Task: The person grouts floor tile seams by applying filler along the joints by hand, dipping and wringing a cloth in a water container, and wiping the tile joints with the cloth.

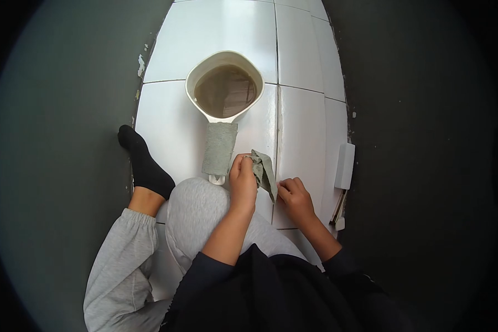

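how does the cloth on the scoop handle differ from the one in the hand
The handle cloth lies fairly flat, while the held cloth is creased and bunched. The handle cloth covers most of the scoop handle; the held cloth is pinched in the left hand. Both look grey-green.

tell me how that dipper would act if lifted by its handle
The dipper may feel front-heavy, since the murky water sits beyond the handle. With its open top, it would probably slosh or spill if tilted. The grey-green cloth on the handle looks rough, so slipping seems less likely.
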Demonstrator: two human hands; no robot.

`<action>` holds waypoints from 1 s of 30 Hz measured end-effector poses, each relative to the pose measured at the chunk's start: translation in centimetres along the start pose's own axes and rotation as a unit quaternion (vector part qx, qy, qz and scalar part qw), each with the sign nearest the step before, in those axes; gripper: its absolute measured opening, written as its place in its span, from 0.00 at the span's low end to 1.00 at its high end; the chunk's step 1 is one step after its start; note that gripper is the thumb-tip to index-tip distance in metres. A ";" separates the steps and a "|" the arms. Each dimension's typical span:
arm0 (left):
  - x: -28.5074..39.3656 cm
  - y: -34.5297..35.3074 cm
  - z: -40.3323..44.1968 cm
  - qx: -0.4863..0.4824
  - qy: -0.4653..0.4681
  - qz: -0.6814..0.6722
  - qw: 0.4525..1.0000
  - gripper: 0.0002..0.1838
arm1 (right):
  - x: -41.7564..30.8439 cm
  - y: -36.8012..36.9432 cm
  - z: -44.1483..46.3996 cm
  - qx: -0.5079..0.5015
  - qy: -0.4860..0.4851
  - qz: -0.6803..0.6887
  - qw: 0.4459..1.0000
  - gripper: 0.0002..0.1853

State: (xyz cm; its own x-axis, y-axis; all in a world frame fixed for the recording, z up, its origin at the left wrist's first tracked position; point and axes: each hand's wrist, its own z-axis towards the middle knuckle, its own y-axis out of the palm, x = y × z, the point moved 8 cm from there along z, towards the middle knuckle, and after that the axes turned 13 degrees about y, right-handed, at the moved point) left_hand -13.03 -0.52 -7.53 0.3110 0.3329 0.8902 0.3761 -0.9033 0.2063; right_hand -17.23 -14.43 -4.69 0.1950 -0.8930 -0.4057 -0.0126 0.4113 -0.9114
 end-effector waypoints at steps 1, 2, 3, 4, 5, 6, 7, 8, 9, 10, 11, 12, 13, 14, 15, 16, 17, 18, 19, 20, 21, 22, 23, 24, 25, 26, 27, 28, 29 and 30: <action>0.0 0.1 0.0 -0.003 0.001 0.002 1.000 0.12 | 0.2 0.1 0.5 0.001 0.001 0.000 1.000 0.12; -0.1 0.1 0.0 -0.004 0.001 0.004 1.000 0.12 | 0.5 0.0 1.7 0.025 0.001 0.000 1.000 0.12; -0.1 0.0 0.0 0.000 0.012 0.007 1.000 0.11 | 0.8 -0.1 2.9 0.048 -0.001 0.001 0.999 0.12; -0.1 -0.2 0.1 0.005 0.024 0.010 1.000 0.10 | 1.2 -0.2 4.1 0.067 0.001 0.008 0.998 0.11; -0.3 -0.4 0.1 0.007 0.027 0.011 1.000 0.10 | 1.1 -0.3 4.4 0.068 -0.001 0.011 0.998 0.11; -0.4 -0.6 0.2 0.010 0.038 0.010 0.999 0.10 | 1.2 -0.5 4.7 0.068 0.008 0.017 0.998 0.11; -0.3 -0.7 0.4 0.014 0.050 0.008 0.999 0.09 | 1.3 -0.7 5.0 0.067 0.016 0.022 0.997 0.11; -0.3 -0.8 0.5 0.002 0.036 0.030 0.999 0.09 | 1.1 -0.8 4.2 0.059 0.020 0.032 0.998 0.10; -0.3 -0.9 0.6 0.004 0.039 0.030 0.999 0.09 | 0.9 -0.5 3.0 0.039 0.022 0.023 0.999 0.10; -0.5 -0.8 0.7 0.000 0.053 0.048 0.997 0.09 | 0.5 -0.2 1.5 0.023 0.013 0.022 0.999 0.10; -0.9 -0.7 0.9 -0.005 0.065 0.066 0.996 0.09 | 0.2 -0.1 0.3 0.006 0.006 0.020 1.000 0.11; -1.7 -0.5 1.1 -0.007 0.065 0.064 0.996 0.09 | 0.2 0.0 -0.3 0.007 0.007 0.017 1.000 0.11; -2.0 -0.3 1.3 -0.014 0.070 0.078 0.994 0.09 | 0.0 0.1 -0.7 0.002 0.002 0.012 1.000 0.11; -2.4 -0.3 1.3 -0.019 0.074 0.092 0.993 0.09 | -0.2 0.2 -1.0 -0.004 -0.004 0.008 1.000 0.11; -2.9 -0.3 1.3 -0.020 0.071 0.093 0.993 0.09 | 0.1 0.4 -0.6 -0.005 -0.001 0.009 1.000 0.11; -2.8 -0.3 1.2 -0.025 0.065 0.093 0.993 0.10 | 0.4 0.1 0.8 0.018 0.000 0.007 1.000 0.12; -2.7 -0.3 1.1 -0.028 0.060 0.094 0.993 0.10 | 0.7 -0.1 2.2 0.040 0.001 0.007 0.999 0.12; -2.6 -0.6 0.9 -0.026 0.060 0.096 0.993 0.10 | 1.1 -0.1 3.3 0.052 0.005 0.017 0.998 0.13; -2.4 -0.7 0.9 -0.024 0.052 0.078 0.995 0.10 | 1.3 -0.1 4.1 0.056 0.008 0.015 0.998 0.12; -2.1 -0.7 0.8 -0.023 0.045 0.059 0.997 0.10 | 1.1 -0.3 4.1 0.059 0.012 0.019 0.998 0.11; -1.7 -0.8 0.8 -0.021 0.047 0.059 0.997 0.10 | 1.0 -0.6 4.0 0.062 0.015 0.022 0.998 0.10; -1.2 -0.8 0.7 -0.017 0.043 0.058 0.997 0.10 | 0.7 -0.8 3.4 0.063 0.012 0.022 0.998 0.10; -0.9 -0.8 0.6 -0.015 0.039 0.058 0.997 0.10 | 0.3 -0.7 2.2 0.040 0.005 0.023 0.999 0.10; -1.0 -0.7 0.8 -0.016 0.040 0.056 0.997 0.10 | -0.1 -0.5 0.8 0.016 -0.001 0.023 1.000 0.10; -1.3 -0.6 0.9 -0.017 0.034 0.059 0.998 0.10 | -0.3 0.0 -0.7 -0.001 -0.004 0.007 1.000 0.11; -1.8 -0.6 1.0 -0.017 0.027 0.063 0.998 0.10 | -0.7 -0.1 -1.9 -0.014 -0.008 0.002 1.000 0.11; -2.2 -0.5 1.0 -0.018 0.025 0.062 0.998 0.10 | -1.1 -0.1 -2.6 -0.027 -0.011 -0.002 1.000 0.11; -2.3 -0.2 1.1 -0.019 0.035 0.057 0.998 0.10 | -1.0 0.1 -2.4 -0.029 -0.009 -0.003 1.000 0.11; -2.4 -0.1 1.0 -0.019 0.045 0.052 0.997 0.10 | -0.9 -0.1 -1.9 -0.007 -0.019 -0.003 1.000 0.09; -2.6 -0.1 1.0 -0.019 0.043 0.053 0.997 0.10 | -0.7 -0.3 -1.1 0.015 -0.029 -0.002 0.999 0.08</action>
State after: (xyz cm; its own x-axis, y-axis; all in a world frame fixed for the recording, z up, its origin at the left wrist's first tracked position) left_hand -13.03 -1.02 -10.31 0.2711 0.2121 0.9389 0.3113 -0.9423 0.1230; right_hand -18.49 -14.10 -4.22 0.2512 -0.8830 -0.3964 0.0172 0.4135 -0.9103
